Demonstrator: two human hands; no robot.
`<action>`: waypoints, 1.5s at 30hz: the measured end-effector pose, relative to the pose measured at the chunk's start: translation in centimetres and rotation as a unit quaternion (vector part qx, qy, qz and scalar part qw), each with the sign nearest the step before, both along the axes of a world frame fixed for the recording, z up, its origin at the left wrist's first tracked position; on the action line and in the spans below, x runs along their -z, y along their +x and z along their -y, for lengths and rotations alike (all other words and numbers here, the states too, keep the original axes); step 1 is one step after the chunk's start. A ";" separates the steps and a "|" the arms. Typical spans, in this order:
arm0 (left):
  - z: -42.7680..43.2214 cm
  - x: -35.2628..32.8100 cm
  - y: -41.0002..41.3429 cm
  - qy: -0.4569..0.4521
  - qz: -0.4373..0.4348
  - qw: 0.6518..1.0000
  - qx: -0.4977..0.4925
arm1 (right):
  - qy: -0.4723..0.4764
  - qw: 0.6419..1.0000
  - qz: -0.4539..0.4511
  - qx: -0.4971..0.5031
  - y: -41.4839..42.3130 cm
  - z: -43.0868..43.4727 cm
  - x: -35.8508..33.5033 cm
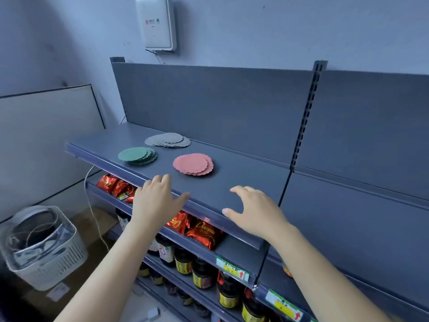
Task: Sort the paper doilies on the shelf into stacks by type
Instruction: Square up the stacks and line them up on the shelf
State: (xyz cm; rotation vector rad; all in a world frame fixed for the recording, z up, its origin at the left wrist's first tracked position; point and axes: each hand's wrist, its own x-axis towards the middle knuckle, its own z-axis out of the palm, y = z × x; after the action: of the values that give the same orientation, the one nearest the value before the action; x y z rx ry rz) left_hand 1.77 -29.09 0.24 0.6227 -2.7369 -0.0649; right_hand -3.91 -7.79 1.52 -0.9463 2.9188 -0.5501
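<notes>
Three loose stacks of scalloped paper doilies lie on the grey top shelf (243,173): a green stack (137,155) at the front left, a grey stack (167,140) behind it, and a pink stack (193,164) to the right. My left hand (155,201) hovers at the shelf's front edge, just below the pink stack, fingers relaxed and holding nothing. My right hand (254,211) is spread over the bare shelf to the right of the doilies, also holding nothing. Neither hand touches a doily.
Below the top shelf sit red foil snack packets (204,232) and, lower down, rows of dark jars (202,273). A white basket (39,247) stands on the floor at left. A white box (156,22) hangs on the wall above. The shelf's right half is bare.
</notes>
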 end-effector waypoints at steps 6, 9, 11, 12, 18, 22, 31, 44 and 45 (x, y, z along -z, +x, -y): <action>8.4 2.1 -5.6 0.015 -0.012 1.000 0.012 | -0.054 0.998 0.019 -0.019 -5.6 10.3 1.7; 12.7 1.8 -9.8 0.005 -0.006 1.000 0.019 | -0.078 0.997 0.019 -0.019 -9.7 15.4 1.6; 15.7 1.2 -12.8 0.015 0.001 1.000 0.020 | -0.083 0.996 0.021 -0.011 -12.5 18.8 1.4; 17.1 1.0 -14.2 0.022 0.004 1.000 0.018 | -0.080 0.996 0.024 -0.007 -13.9 20.4 1.4; 26.0 1.1 -22.5 0.141 0.042 0.989 0.004 | -0.023 0.998 0.052 0.006 -22.3 29.7 1.4; 31.3 1.3 -28.5 0.210 0.088 0.974 0.012 | 0.017 0.995 0.089 0.033 -26.7 34.8 2.5; 36.5 0.5 -37.8 0.425 0.216 0.866 0.151 | -0.112 0.963 0.139 0.201 -30.1 38.1 3.0; 35.8 0.5 -38.2 0.636 0.181 0.716 0.224 | -0.288 0.869 0.164 0.368 -28.7 38.3 3.0; 35.6 -0.2 -37.7 0.657 0.168 0.695 0.239 | -0.347 0.833 0.196 0.385 -28.1 37.8 2.4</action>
State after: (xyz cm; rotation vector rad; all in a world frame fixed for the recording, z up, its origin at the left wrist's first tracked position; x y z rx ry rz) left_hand -35.89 -64.66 0.41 0.1286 -2.6425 -2.3443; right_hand -31.97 -45.59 -0.92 0.4276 2.5831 -1.6621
